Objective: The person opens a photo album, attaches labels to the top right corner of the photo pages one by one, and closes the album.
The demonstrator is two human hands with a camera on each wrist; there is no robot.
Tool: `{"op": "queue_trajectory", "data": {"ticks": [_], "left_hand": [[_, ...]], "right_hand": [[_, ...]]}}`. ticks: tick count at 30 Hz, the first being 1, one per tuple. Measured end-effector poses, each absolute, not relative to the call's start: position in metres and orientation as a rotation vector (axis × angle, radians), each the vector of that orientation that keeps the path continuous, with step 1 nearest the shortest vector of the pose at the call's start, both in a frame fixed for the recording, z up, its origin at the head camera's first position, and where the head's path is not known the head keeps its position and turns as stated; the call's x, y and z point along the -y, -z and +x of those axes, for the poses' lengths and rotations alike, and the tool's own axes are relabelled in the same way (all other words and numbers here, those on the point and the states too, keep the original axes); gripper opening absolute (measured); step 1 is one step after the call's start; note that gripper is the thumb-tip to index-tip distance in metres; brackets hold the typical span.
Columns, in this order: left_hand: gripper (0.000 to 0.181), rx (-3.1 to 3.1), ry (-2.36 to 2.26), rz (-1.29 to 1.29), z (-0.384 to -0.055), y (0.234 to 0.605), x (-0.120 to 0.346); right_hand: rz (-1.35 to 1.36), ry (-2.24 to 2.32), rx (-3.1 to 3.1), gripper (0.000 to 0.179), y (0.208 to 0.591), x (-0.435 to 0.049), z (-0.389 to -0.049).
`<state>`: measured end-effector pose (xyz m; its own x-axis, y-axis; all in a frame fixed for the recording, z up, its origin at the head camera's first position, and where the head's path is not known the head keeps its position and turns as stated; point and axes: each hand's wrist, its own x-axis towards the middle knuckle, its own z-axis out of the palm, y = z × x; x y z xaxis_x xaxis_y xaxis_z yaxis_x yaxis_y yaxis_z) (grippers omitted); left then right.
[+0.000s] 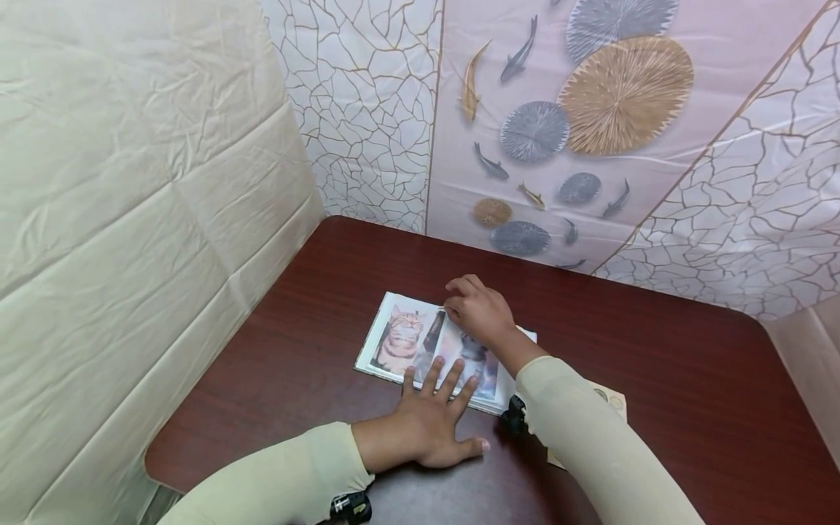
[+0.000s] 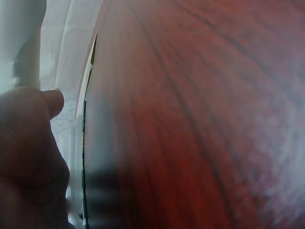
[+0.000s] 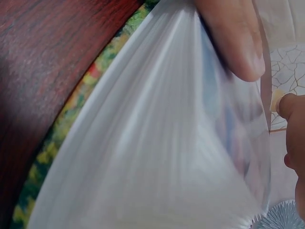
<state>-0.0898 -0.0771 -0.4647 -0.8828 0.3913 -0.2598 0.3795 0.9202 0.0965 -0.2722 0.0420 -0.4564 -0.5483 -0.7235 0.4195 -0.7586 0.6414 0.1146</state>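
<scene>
An open photo album (image 1: 383,370) with clear sleeves lies on the table; a cat photo (image 1: 402,337) shows on its left side. Another animal picture (image 1: 474,355), partly covered, is on the right. My left hand (image 1: 429,430) is spread, palm down, with its fingertips on the album's near edge. Above the far edge, my right hand (image 1: 482,313) has bent fingers whose tips are right at the page's top; I cannot tell whether they pinch it. In the right wrist view, white page edges (image 3: 128,143) fan out over a floral cover (image 3: 71,114), beside a glossy sleeve (image 3: 243,133).
A beige printed sheet (image 1: 615,399) lies partly under my right sleeve (image 1: 590,430). The dark red-brown table (image 1: 689,379) has rounded corners. Behind it hangs a patterned cloth (image 1: 525,182), and a cream cloth wall (image 1: 131,219) stands on the left.
</scene>
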Motion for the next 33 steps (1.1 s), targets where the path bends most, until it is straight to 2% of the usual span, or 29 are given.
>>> {"op": "queue_trajectory", "data": {"ticks": [33], "left_hand": [[0.097, -2.784, -0.038, 0.566, -0.091, 0.468, 0.077]], "right_hand": [[1.201, -0.027, 2.513, 0.013, 0.468, -0.029, -0.276]]}}
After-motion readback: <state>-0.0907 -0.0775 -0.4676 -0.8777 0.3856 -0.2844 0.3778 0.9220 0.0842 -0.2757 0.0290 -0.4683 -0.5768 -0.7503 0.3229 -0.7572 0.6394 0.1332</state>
